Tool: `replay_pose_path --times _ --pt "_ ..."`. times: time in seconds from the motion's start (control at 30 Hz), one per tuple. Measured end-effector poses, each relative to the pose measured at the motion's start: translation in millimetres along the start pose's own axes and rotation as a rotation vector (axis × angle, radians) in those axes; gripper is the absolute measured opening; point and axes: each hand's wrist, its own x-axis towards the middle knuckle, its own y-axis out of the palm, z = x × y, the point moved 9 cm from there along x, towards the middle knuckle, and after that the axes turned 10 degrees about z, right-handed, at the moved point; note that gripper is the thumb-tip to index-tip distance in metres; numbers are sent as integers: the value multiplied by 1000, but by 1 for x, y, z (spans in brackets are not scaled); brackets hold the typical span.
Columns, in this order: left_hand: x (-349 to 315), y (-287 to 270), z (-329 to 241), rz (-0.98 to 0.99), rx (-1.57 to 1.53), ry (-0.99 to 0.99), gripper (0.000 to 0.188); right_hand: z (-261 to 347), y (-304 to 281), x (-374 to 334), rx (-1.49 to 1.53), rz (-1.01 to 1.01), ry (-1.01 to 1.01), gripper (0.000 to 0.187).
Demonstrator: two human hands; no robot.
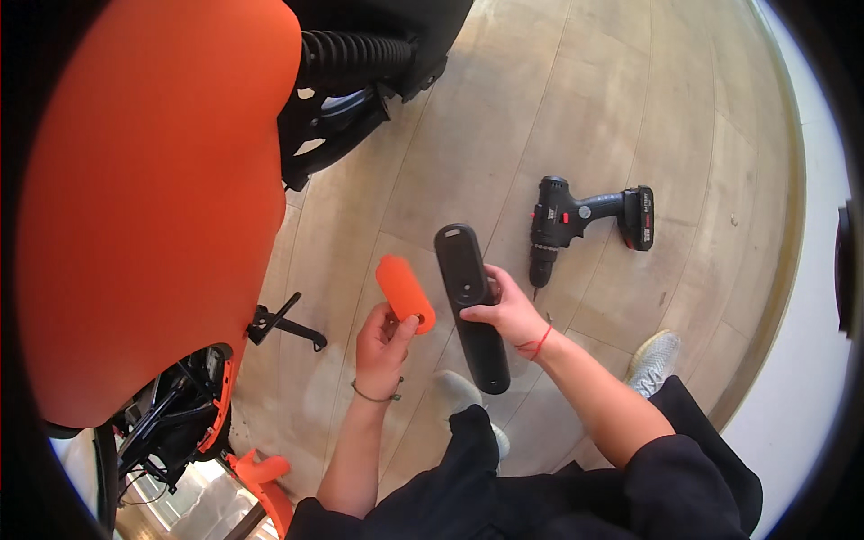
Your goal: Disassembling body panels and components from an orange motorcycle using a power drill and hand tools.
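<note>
Between its thumb and fingers, my left hand [382,346] grips a small orange rounded plastic cover [403,290] with a hole near its lower end. Close by on the right, my right hand [511,310] is closed around a long black plastic strip with rounded ends [468,270]. The strip has a slot at its top and small holes along it. The two parts are held apart, side by side above the floor. A black cordless drill [562,216] lies on the floor beyond my right hand, its bit pointing toward me.
A large orange-bodied vehicle [162,207] fills the left side, with a black coil spring [355,56] at its far end and a kickstand [288,326] reaching the floor. An orange curved part [263,477] is at the lower left. A white wall [792,387] borders the wooden floor [486,117].
</note>
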Motion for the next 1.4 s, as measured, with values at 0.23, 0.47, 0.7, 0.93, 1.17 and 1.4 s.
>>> replay_pose_path --times 0.23,0.47,0.7,0.93,1.17,1.4 --pt "19 24 -16 37 32 167 34 13 22 -4 52 110 -29 76" --pt "19 21 -14 0 201 156 27 20 34 -5 63 130 -80 75" --pt "21 11 -13 -61 311 181 23 19 36 -6 16 102 -72 74" --pt "16 17 -30 -76 709 5 25 8 33 -4 30 88 -62 75" --pt "17 15 -13 65 688 -70 30 5 41 -5 19 91 -74 74" --pt "18 18 3 206 405 -220 33 1 41 -6 94 112 -82 75"
